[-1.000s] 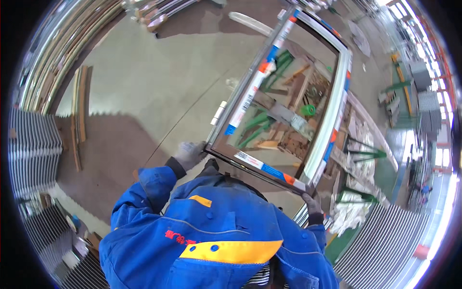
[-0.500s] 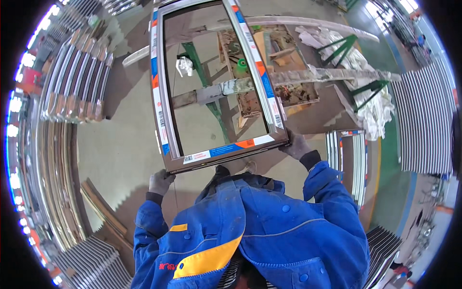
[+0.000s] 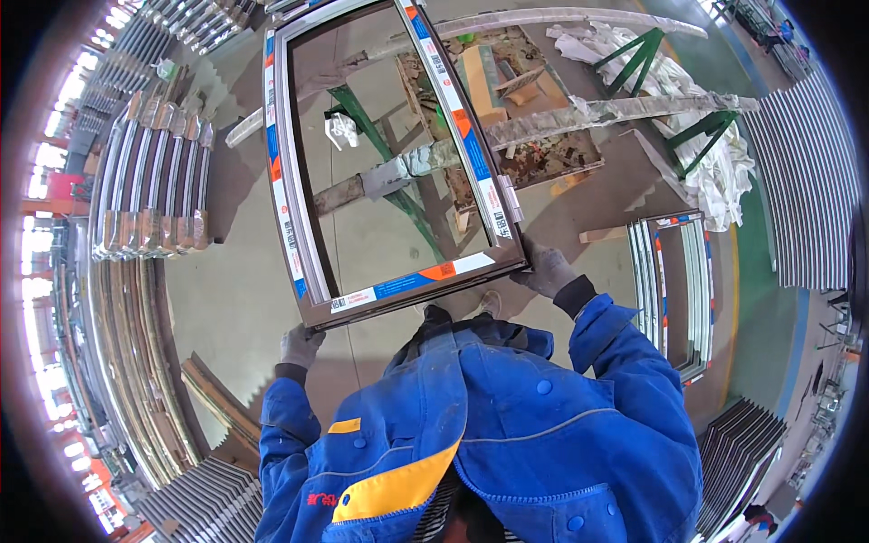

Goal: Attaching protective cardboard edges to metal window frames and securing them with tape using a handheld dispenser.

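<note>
A long rectangular window frame (image 3: 471,143), dark brown with white, blue and orange protective tape, reaches away in front of me above a padded trestle. Its middle has no pane that I can make out; the floor and trestle show through. My left hand (image 3: 300,346), in a grey glove, is closed on the near left corner. The near right corner is in the grip of my gloved right hand (image 3: 546,270), its fingers partly hidden behind the frame. A small hinge-like fitting (image 3: 511,199) sticks out from the right side near that hand.
Padded trestle beams (image 3: 634,110) rest on green legs (image 3: 701,145). Beneath them lie a tray of scraps (image 3: 570,167) with cardboard and white sheeting (image 3: 724,195). More frames (image 3: 674,299) stand at right, stacked profiles (image 3: 154,181) at left.
The window frame and both my hands have shifted slightly left in view. Around them the surroundings have turned a little, and the frames at right show more fully. Both hands keep their grip.
</note>
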`<state>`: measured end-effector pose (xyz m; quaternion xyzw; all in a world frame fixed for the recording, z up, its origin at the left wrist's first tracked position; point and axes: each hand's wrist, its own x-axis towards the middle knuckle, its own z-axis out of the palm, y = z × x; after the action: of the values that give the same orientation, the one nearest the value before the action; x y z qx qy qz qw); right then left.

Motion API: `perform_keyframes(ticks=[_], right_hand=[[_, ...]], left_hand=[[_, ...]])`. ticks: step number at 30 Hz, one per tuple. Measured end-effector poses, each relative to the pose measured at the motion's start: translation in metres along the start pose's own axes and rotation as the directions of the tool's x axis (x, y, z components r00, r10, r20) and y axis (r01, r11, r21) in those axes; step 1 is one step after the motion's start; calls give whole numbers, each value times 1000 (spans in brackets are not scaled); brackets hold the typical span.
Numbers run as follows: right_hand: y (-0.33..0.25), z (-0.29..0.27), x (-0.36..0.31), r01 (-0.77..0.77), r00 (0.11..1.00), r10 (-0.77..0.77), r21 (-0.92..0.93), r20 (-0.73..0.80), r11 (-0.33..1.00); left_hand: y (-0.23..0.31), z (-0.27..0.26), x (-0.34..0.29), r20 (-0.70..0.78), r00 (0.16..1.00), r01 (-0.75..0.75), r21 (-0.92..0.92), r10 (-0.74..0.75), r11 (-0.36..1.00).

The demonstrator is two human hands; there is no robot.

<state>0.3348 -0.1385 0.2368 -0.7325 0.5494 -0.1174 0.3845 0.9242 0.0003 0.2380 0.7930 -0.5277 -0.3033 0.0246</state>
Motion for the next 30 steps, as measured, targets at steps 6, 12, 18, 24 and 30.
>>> perform_keyframes(ticks=[6,12,18,24,30], right_hand=[[-8,-12,1,-47,997,53,-91,63,995],[5,-13,1,-19,996,31,-138,83,990],[29,9,-14,-26,1000,24,132,20,991],[61,99,-39,-240,970,148,653,194,718],[31,155,-17,-72,971,-119,723,209,688]], left_hand=[[-2,-4,-2,9,1000,0,122,-1,993],[4,-5,-1,3,999,-39,234,40,971],[17,-5,-25,121,988,30,472,-98,881],[155,-14,-72,-38,933,-343,206,358,916],[262,0,-33,-11,619,-725,377,786,576]])
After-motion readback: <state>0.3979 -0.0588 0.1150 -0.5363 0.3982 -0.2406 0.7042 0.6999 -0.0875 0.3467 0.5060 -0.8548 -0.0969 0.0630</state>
